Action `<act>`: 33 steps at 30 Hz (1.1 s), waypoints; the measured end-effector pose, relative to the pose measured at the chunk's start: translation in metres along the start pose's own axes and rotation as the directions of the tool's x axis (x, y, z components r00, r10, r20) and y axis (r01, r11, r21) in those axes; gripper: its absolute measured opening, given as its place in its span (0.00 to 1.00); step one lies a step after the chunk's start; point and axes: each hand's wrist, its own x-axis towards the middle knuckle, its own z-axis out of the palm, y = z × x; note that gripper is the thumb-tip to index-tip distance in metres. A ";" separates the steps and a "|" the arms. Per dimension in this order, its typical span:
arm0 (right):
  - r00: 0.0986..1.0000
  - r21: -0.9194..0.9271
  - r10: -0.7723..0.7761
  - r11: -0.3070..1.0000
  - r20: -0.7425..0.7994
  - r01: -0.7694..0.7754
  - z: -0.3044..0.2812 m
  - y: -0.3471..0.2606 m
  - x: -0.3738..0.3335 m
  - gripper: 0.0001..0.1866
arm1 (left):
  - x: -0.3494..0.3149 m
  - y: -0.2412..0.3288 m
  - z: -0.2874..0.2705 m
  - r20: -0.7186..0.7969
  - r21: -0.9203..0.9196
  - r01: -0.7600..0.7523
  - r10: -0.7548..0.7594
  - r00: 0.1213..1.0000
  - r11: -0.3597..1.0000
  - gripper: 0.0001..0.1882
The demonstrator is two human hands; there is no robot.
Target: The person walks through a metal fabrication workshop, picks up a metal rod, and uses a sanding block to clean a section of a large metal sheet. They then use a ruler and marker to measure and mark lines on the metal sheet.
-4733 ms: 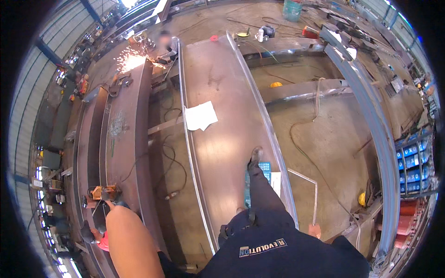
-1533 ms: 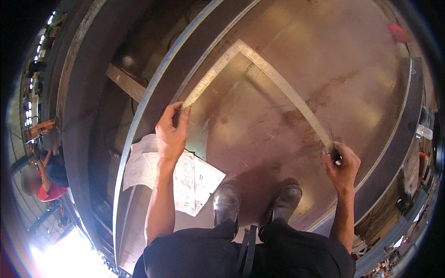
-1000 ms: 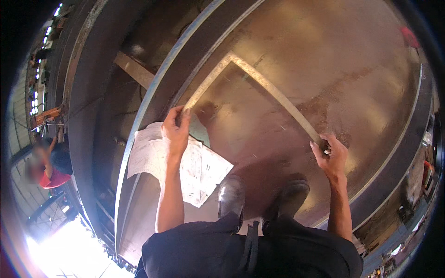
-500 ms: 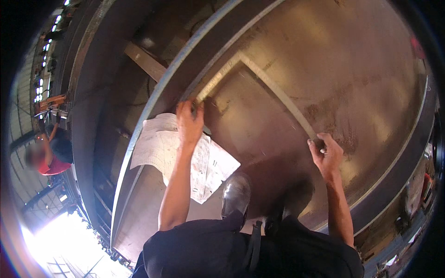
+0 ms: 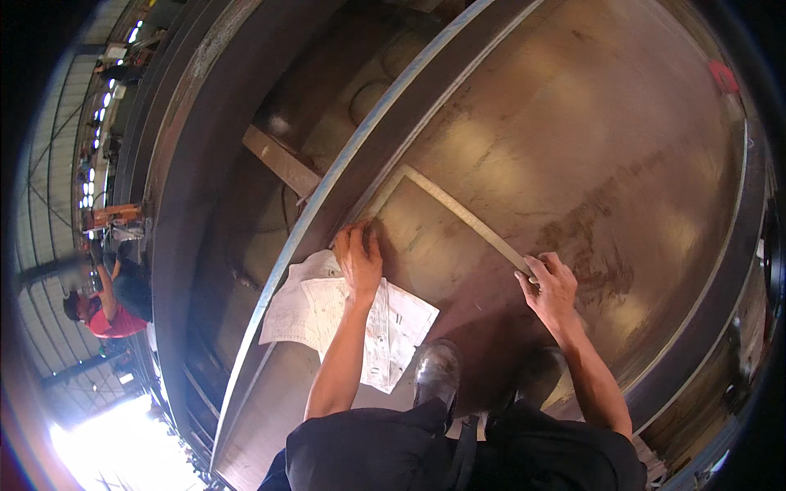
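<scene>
An L-shaped steel square (image 5: pixel 463 214) lies on a brown metal plate (image 5: pixel 573 106), its corner pointing away from me. My left hand (image 5: pixel 359 260) has its fingers curled over the end of the short arm, beside an upright metal flange (image 5: pixel 344 168). With finger and thumb my right hand (image 5: pixel 550 290) grips the near end of the long arm. A small pale tip shows at these fingers; what it is I cannot make out. Under my left wrist, several marked paper sheets (image 5: pixel 407 323) lie overlapped on the plate.
My dark boots (image 5: pixel 436 372) stand on the plate, close to the papers. Beyond the flange a brown bar (image 5: pixel 281 159) crosses a lower recess. A second curved flange (image 5: pixel 696 335) bounds the right side. Far left, a person in a red top (image 5: pixel 119 322) is bent over.
The view has shifted, so most of the scene sits lower in it. Both hands have drawn the square a little nearer and to the left across the plate.
</scene>
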 end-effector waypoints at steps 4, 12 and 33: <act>0.997 0.028 0.081 0.996 0.001 -0.081 0.002 -0.009 -0.010 0.20 | 0.024 0.026 0.006 0.100 -0.070 -0.175 0.182 0.978 0.982 0.20; 0.965 -0.024 0.260 0.965 -0.026 -0.260 -0.030 0.005 -0.068 0.20 | 0.093 0.039 0.035 0.319 -0.093 -0.507 0.508 0.800 0.857 0.25; 0.946 0.017 0.318 0.948 -0.056 -0.318 -0.018 0.006 -0.088 0.18 | 0.107 0.042 0.041 0.287 -0.147 -0.521 0.541 0.791 0.841 0.19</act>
